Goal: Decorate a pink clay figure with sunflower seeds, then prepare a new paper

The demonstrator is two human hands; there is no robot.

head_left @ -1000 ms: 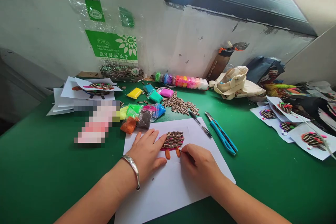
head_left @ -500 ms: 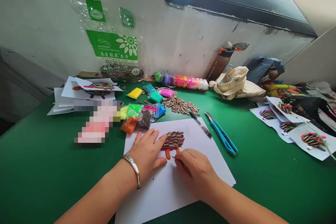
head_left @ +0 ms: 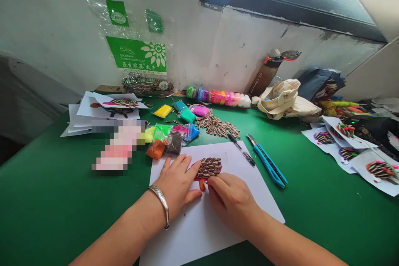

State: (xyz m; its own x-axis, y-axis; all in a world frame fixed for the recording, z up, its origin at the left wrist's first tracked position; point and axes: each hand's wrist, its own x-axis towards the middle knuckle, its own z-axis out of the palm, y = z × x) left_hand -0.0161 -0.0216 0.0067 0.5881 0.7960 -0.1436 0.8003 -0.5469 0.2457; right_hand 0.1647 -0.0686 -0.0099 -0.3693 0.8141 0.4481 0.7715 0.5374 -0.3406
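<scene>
A picture of an animal body covered in sunflower seeds (head_left: 210,167) over pink clay lies on white paper (head_left: 187,232). A short orange clay leg (head_left: 202,185) sticks out below the body. My left hand (head_left: 177,178), with a silver bangle at the wrist, lies flat on the paper, fingers spread, its fingertips over the body's left side. My right hand (head_left: 232,195) is closed in a pinch beside the orange leg. Only the thin tip of a slender pointed tool (head_left: 206,182) shows from its fingers, touching or very near the leg; the rest is hidden.
Bags of coloured clay (head_left: 168,139) and loose sunflower seeds (head_left: 216,124) lie behind the paper. A pen (head_left: 242,151) rests on its right edge, beside a blue utility knife (head_left: 268,162) with its blade showing. Finished seed pictures (head_left: 349,153) lie right; stacked sheets (head_left: 102,112) left.
My right hand has moved slightly up toward the body, bringing the tool's tip to the upper part of the orange leg and covering the second leg. My left hand stays on the paper.
</scene>
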